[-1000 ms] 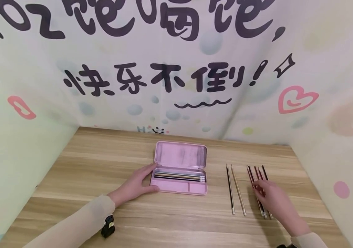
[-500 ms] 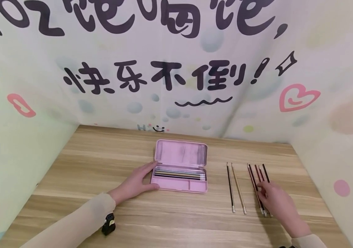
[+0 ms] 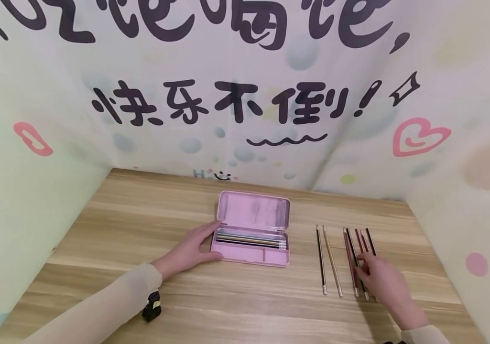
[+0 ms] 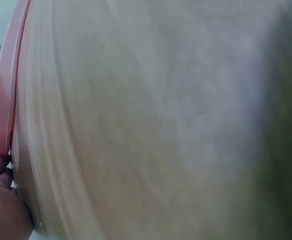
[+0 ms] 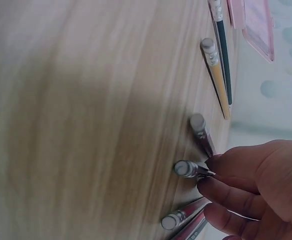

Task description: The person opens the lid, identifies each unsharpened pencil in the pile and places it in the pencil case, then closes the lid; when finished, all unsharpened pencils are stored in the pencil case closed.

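My left hand rests at the left end of an open pink pencil case, its thumb and fingers spread along the edge. Several pencils lie side by side in the case's rear compartment. On the right, my right hand pinches a black pencil between thumb and fingertips; its white eraser end points at the right wrist camera. Just left of it lies a dark red pencil. More red and black pencils lie partly hidden beneath the right hand.
Between the case and the right hand lie a black pencil and a yellow pencil. The case's lid leans back, raised. A printed cloth hangs behind the wooden table, with pale walls at both sides.
The dark red pencil has separated slightly leftward from the black one, now pinched by my right hand. My left hand stays at the case. The head view has shifted slightly.
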A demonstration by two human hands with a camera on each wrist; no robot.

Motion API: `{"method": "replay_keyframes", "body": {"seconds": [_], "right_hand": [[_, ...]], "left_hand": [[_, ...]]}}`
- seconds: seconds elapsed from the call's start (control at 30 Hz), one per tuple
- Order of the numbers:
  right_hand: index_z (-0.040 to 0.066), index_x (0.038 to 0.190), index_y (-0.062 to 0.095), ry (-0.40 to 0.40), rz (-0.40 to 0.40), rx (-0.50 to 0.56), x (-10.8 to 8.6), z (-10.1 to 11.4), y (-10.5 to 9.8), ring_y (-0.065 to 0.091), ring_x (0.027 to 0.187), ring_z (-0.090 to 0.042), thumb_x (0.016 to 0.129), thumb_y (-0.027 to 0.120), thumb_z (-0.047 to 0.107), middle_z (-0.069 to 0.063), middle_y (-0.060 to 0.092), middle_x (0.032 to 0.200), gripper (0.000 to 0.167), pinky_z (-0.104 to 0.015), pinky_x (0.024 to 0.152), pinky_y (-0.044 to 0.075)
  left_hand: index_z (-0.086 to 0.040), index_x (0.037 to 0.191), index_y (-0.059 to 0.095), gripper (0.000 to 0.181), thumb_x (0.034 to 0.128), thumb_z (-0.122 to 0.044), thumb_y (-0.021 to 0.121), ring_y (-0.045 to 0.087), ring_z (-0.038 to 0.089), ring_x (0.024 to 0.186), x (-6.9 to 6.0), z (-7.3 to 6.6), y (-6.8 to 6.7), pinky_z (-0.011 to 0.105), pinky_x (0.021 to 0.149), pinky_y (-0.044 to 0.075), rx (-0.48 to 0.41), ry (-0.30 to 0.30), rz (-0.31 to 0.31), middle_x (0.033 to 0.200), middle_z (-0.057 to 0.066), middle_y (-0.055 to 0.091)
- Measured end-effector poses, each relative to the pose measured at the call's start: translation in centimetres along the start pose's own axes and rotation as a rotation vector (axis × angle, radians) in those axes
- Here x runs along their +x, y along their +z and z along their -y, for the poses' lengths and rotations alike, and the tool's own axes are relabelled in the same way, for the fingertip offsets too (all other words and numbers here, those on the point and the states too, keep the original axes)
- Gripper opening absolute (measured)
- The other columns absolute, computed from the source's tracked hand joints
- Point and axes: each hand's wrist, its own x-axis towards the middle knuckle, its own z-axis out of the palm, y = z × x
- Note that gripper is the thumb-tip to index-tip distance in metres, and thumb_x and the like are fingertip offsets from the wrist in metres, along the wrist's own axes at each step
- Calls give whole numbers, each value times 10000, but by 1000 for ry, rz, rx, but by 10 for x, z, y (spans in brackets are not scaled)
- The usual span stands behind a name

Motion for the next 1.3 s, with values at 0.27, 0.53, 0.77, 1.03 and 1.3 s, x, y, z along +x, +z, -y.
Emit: {"method": "replay_keyframes", "body": {"seconds": [0.27,0.53,0.77,1.03,1.3], "right_hand": [[-53,1124,678,53,40,3,2,2,-1,598,620,-133,918,735,73,-12,704,787,249,-333,481,493],[-58,1080,671,110,54,-2,3,5,-1,685,684,-225,952,719,133,-103,743,856,235,-393,524,542],[-90,1101,651,129,74,1,6,4,0,686,693,-234,953,698,150,-127,744,876,285,-402,536,545],[-85,1092,649,111,67,24,10,6,-7,629,654,-176,941,684,141,-82,717,847,274,-366,506,506],[-41,1023,658,43,61,38,22,25,-20,629,630,-158,947,701,107,-63,720,821,172,-369,528,517]], "left_hand": [[-121,1635,347,904,918,-434,799,333,449,1509,-1,1,1,628,1224,282,-5,-14,-4,1652,196,361],[-108,1631,353,901,916,-419,805,342,455,1503,-2,-1,0,628,1220,291,1,-6,0,1645,211,367],[-109,1632,351,901,916,-415,806,337,464,1502,-1,-1,-1,640,1219,281,5,1,1,1645,220,362],[-92,1631,344,904,918,-403,805,338,464,1501,-1,-3,-2,632,1223,279,-1,7,1,1642,225,363],[-92,1631,344,903,919,-403,804,331,456,1508,0,-4,-2,624,1225,281,0,-2,5,1647,220,357]]}}
